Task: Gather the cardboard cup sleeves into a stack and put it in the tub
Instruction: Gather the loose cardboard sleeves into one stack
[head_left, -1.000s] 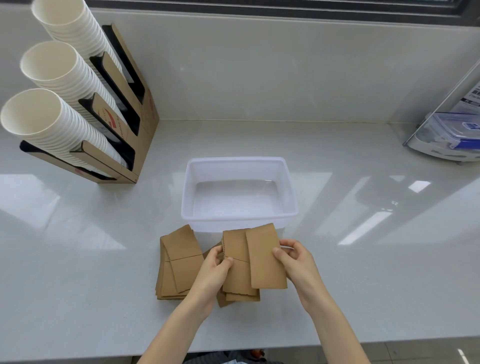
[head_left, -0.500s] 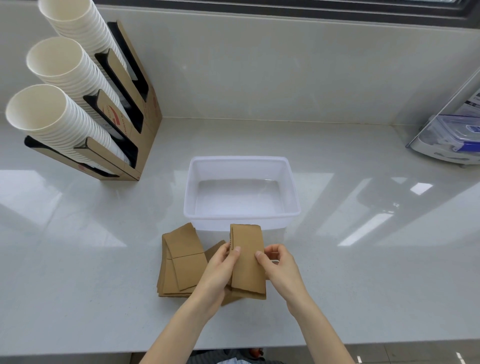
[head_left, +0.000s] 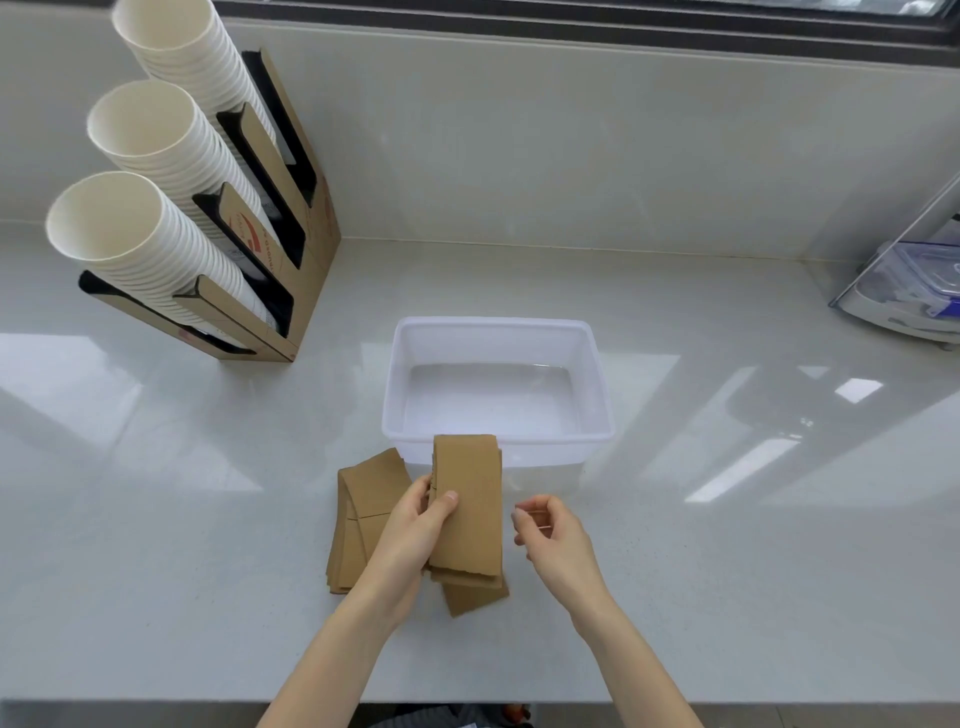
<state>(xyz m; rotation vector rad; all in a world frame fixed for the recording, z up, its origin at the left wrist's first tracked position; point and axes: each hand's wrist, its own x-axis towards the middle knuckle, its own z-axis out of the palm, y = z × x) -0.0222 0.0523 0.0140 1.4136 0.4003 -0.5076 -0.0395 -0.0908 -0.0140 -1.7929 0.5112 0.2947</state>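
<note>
My left hand (head_left: 415, 530) grips a squared-up stack of brown cardboard cup sleeves (head_left: 470, 499), thumb on top, just in front of the white translucent tub (head_left: 496, 434). One more sleeve (head_left: 475, 597) pokes out beneath the stack's near end. A second pile of sleeves (head_left: 363, 519) lies on the counter to the left, partly hidden by my left hand. My right hand (head_left: 553, 535) hovers right of the held stack, fingers loosely curled and apart, touching nothing. The tub holds no sleeves.
A cardboard dispenser rack (head_left: 291, 218) with three rows of white paper cups (head_left: 140, 234) stands at the back left. A clear plastic container with a blue-clipped lid (head_left: 914, 291) sits at the far right. The counter's front edge runs close below my forearms.
The two offset groups of sleeves have been pushed together into one aligned stack. My right hand has let go and drawn back to the right; my left hand keeps hold.
</note>
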